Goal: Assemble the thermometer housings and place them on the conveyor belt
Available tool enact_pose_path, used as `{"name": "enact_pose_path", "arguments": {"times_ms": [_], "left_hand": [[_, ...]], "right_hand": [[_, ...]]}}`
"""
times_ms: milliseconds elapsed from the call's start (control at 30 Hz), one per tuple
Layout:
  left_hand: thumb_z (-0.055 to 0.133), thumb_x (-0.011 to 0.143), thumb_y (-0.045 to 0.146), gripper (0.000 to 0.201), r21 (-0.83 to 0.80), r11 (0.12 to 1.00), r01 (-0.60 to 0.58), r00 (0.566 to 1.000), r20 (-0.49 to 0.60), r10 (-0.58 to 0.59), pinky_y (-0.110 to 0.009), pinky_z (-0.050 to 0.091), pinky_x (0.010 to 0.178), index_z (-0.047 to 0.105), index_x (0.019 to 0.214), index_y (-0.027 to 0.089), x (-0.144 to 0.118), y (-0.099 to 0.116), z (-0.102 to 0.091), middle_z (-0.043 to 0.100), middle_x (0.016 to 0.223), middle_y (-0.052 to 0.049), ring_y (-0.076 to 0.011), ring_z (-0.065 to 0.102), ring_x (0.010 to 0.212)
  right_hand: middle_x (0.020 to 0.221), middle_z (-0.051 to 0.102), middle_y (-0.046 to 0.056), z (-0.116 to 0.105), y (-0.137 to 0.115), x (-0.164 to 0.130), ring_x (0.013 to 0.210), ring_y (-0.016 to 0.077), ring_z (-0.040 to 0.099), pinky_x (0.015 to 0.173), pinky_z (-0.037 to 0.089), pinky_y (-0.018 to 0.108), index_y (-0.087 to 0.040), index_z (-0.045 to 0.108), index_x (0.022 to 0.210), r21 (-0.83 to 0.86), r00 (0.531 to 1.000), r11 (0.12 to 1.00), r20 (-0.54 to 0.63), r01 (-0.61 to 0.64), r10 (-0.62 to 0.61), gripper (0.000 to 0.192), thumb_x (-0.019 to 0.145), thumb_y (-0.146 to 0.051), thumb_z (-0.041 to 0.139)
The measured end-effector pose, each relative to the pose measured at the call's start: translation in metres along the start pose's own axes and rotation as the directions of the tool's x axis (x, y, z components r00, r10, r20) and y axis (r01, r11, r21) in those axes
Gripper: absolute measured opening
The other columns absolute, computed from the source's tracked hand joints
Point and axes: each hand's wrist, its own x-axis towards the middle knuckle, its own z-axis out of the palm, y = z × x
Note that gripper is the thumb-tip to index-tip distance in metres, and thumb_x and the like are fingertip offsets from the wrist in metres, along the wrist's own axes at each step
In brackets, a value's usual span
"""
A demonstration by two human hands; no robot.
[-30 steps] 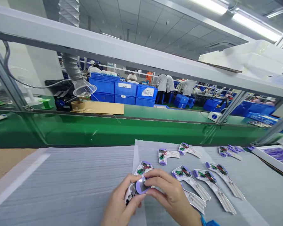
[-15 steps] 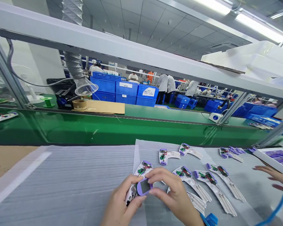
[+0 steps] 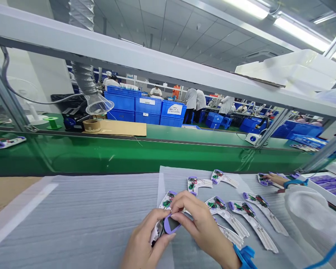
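- Since half a second ago a co-worker's white sleeve (image 3: 310, 213) has reached in over the right edge of the worktop (image 3: 72, 216), its hand at the white-and-purple half-shell (image 3: 264, 180) near the far right corner; the person's own two hands have barely shifted.
- Beyond the far edge of the worktop runs a green conveyor belt (image 3: 156, 153), with one more shell part (image 3: 5, 142) lying on it at the far left.
- Behind the belt stand stacked blue crates (image 3: 145, 110) with white labels; the writing on them is too small to read.
- About six open half-shells with green boards and wires lie in two loose rows on the grey foam sheet, right of middle; the nearest row (image 3: 238, 215) sits just right of the hands.
- Left hand (image 3: 145, 243) is curled around the white body of the handheld unit (image 3: 164, 228), gripping it from below, near the front edge.
- Right hand (image 3: 201, 228) pinches the purple screen bezel (image 3: 171, 224) of that same unit between thumb and forefinger.
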Motion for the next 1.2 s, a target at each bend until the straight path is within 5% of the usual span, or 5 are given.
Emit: {"name": "enact_pose_path", "arguments": {"times_ms": [500, 700, 933, 1067, 1200], "left_hand": [[0.057, 0.08, 0.037, 0.021, -0.071, 0.989, 0.131, 0.989, -0.055, -0.135, -0.021, 0.041, 0.054, 0.059, 0.096, 0.023, 0.01, 0.002, -0.004, 0.059, 0.06, 0.004, -0.0149, 0.052, 0.054], [0.059, 0.079, 0.036, 0.022, -0.088, 0.996, 0.003, 0.971, -0.239, -0.024, -0.028, 0.047, 0.075, 0.059, 0.096, 0.022, 0.013, -0.005, 0.004, 0.066, 0.096, -0.005, -0.0224, 0.062, 0.086], [0.062, 0.073, 0.027, 0.027, -0.131, 0.989, -0.065, 0.949, -0.314, 0.021, -0.029, 0.048, 0.076, 0.057, 0.1, 0.023, 0.012, -0.013, 0.018, 0.062, 0.101, -0.006, -0.023, 0.062, 0.09], [0.071, 0.059, 0.021, 0.047, -0.392, 0.916, 0.089, 0.97, -0.176, -0.17, -0.025, 0.048, 0.063, 0.048, 0.1, 0.02, 0.023, -0.02, 0.015, 0.063, 0.087, -0.002, -0.0184, 0.062, 0.072], [0.071, 0.06, 0.017, 0.043, -0.313, 0.945, 0.098, 0.978, -0.144, -0.149, -0.026, 0.044, 0.062, 0.043, 0.093, 0.02, 0.029, -0.022, 0.009, 0.059, 0.076, 0.001, -0.017, 0.057, 0.068]], "right_hand": [[0.101, 0.049, 0.006, 0.021, 0.009, -0.014, 0.104, 0.0203, 0.048, 0.088, 0.041, 0.035, -0.022, 0.043, 0.089, -0.175, 0.986, 0.976, -0.075, 0.133, -0.148, 0.013, 0.093, -0.012, 0.036], [0.114, 0.052, 0.01, 0.05, 0.015, -0.016, 0.101, 0.0239, 0.051, 0.083, 0.045, 0.034, -0.022, 0.044, 0.117, -0.043, 0.902, 0.982, -0.404, -0.186, 0.153, 0.04, 0.084, -0.039, 0.058], [0.085, 0.057, 0.003, 0.068, 0.009, -0.009, 0.073, 0.018, 0.052, 0.063, 0.046, 0.026, -0.021, 0.054, 0.105, 0.028, 0.808, 0.954, -0.524, -0.299, 0.268, 0.033, 0.075, -0.026, 0.065], [0.079, 0.058, 0.001, 0.064, 0.012, -0.013, 0.065, 0.0157, 0.052, 0.058, 0.043, 0.024, -0.019, 0.054, 0.113, 0.058, 0.861, 0.976, -0.461, -0.211, 0.213, 0.039, 0.076, -0.027, 0.061], [0.076, 0.058, 0.001, 0.058, 0.016, -0.015, 0.061, 0.0146, 0.05, 0.055, 0.042, 0.024, -0.019, 0.056, 0.113, 0.004, 0.909, 0.989, -0.394, -0.148, 0.138, 0.039, 0.076, -0.028, 0.06]]}}
